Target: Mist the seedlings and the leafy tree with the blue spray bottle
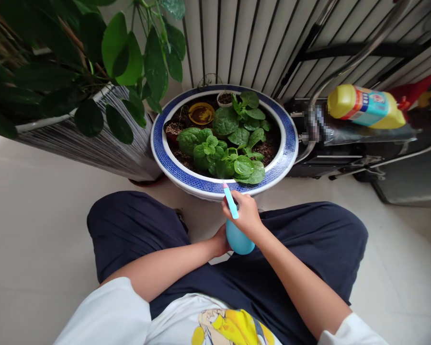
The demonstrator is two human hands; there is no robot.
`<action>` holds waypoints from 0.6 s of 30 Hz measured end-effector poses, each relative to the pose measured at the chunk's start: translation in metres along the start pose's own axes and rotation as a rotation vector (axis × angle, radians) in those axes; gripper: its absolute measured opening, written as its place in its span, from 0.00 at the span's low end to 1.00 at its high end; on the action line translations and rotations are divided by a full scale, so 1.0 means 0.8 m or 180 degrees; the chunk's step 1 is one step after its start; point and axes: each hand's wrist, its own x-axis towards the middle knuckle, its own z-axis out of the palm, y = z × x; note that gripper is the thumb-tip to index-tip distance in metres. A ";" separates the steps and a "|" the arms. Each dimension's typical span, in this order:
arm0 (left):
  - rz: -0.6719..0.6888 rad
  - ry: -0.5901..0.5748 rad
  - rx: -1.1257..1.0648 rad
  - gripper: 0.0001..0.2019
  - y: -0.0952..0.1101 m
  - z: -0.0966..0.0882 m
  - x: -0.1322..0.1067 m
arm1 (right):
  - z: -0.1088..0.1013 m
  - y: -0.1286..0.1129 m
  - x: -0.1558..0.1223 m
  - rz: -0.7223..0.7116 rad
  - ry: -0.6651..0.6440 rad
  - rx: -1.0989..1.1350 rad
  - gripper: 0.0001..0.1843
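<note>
A light-blue spray bottle (240,238) is between my two hands, just in front of the round pot. My right hand (244,213) is closed around its spray head, with the pink-tipped nozzle aimed at the plants. Low on the bottle's left side, my left hand (221,240) grips the body; its fingers are partly hidden. The wide pot (181,176) has a blue-and-white patterned rim. Leafy green plants (224,155) grow in its dark soil, and drops glisten on some leaves. A yellow dish (201,113) and a small white cup (224,99) sit in the soil.
At left stands a tall striped planter (104,129) with a big-leaved plant (120,52) leaning toward the pot. A white slatted radiator (237,43) is behind. To the right, a yellow bottle (366,106) lies on a metal-framed cart (330,160).
</note>
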 end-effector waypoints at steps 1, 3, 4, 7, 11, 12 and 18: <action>-0.0305 -0.0085 -0.0180 0.26 0.001 -0.002 0.000 | 0.000 0.000 0.000 0.0011 0.0019 -0.0026 0.05; -0.0892 -0.0191 -0.0523 0.28 0.002 -0.005 0.000 | -0.001 0.000 0.001 0.0019 0.0029 -0.0023 0.05; -0.1095 -0.0184 -0.0641 0.28 0.002 -0.007 0.000 | -0.001 0.000 0.002 -0.0010 -0.0013 0.0034 0.04; -0.1467 -0.0063 -0.0879 0.27 0.003 -0.011 0.001 | 0.000 0.000 0.005 -0.0160 -0.0225 0.0342 0.06; -0.1636 0.0141 -0.1155 0.24 0.004 -0.018 0.004 | 0.005 0.002 0.006 -0.0227 -0.0460 0.0621 0.12; -0.1638 0.0179 -0.1247 0.23 0.004 -0.019 0.004 | 0.007 0.003 0.005 -0.0242 -0.0484 0.0644 0.13; -0.1581 0.0104 -0.1526 0.18 0.009 -0.019 0.001 | 0.016 0.004 0.003 -0.0314 -0.0369 0.0413 0.12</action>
